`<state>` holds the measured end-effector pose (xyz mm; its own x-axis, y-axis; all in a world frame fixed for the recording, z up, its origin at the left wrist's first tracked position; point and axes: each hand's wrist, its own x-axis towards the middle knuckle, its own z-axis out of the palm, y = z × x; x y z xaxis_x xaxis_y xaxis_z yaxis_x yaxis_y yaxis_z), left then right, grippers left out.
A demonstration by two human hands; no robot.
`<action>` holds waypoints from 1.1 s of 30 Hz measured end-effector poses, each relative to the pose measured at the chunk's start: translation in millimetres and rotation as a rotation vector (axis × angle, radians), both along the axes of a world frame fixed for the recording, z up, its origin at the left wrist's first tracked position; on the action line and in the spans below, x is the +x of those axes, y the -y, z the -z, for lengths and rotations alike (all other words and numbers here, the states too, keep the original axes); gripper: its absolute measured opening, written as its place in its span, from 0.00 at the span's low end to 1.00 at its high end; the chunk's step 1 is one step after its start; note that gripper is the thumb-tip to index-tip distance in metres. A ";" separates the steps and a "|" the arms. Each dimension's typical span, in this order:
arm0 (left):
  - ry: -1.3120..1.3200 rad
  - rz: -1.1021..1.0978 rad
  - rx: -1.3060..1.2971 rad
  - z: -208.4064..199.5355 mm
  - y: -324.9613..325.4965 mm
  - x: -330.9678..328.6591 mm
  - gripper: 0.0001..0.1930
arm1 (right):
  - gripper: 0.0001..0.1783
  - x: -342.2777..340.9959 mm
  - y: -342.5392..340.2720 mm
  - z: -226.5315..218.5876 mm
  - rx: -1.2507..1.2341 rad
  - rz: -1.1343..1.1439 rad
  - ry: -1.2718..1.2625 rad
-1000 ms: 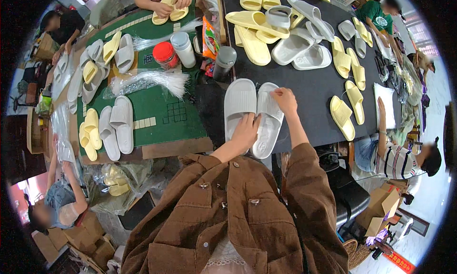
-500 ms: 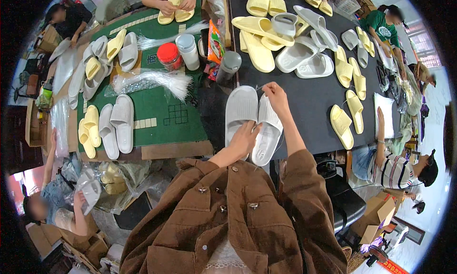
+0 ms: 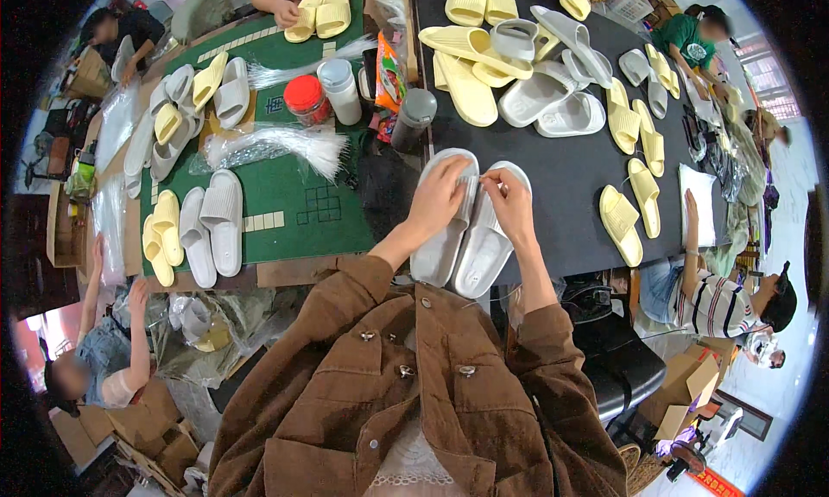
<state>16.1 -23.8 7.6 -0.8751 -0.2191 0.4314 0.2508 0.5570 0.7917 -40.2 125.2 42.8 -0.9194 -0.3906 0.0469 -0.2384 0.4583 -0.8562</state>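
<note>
A pair of light grey slide slippers stands side by side at the table edge before me, toes away: the left slipper [image 3: 439, 246] and the right slipper [image 3: 480, 257]. My left hand [image 3: 440, 193] is closed over the ribbed strap of the left one, fingertips at its inner edge. My right hand [image 3: 511, 205] pinches at the inner edge of the right slipper's strap, beside my left fingertips. Its fingers are pressed together on a thin clear strand, which hardly shows now. The strand's ends are hidden.
Yellow and grey slippers [image 3: 553, 100] lie piled on the black table [image 3: 553, 212]. Left, a green mat [image 3: 285, 246] holds more slippers and a bundle of clear strands [image 3: 276, 151]. A grey cup [image 3: 414, 117] and red-lidded jar [image 3: 306, 100] stand ahead. Other people sit around.
My left hand has moved up from the slippers' inner sides to the left strap. My right hand has come lower, with the strand drawn in between the straps. The slippers have tilted slightly.
</note>
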 end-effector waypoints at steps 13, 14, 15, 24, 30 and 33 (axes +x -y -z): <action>0.131 0.114 0.322 1.6 -6.8 -10.6 0.05 | 0.07 -7.0 -30.3 31.4 0.046 0.021 -0.130; 0.139 0.109 0.322 4.0 -7.1 -9.3 0.05 | 0.06 -6.7 -29.0 30.9 0.050 0.031 -0.124; 0.148 0.105 0.322 6.7 -7.1 -8.9 0.05 | 0.06 -6.4 -27.6 30.4 0.055 0.041 -0.119; 0.200 0.146 0.091 4.4 -13.5 -5.5 0.06 | 0.03 7.6 -9.4 9.9 0.145 -0.015 -0.325; 0.193 0.216 0.139 10.6 -7.7 1.0 0.08 | 0.04 8.7 -13.9 10.8 0.201 0.016 -0.286; 0.176 0.238 0.151 10.8 -4.9 1.5 0.07 | 0.05 2.4 -22.4 23.0 0.187 0.043 -0.274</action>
<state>17.6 -19.0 -3.2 -0.9678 -0.0489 0.2469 0.2117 0.3724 0.9036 -37.8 147.7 19.8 -0.8982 -0.3769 0.2262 -0.4255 0.6159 -0.6631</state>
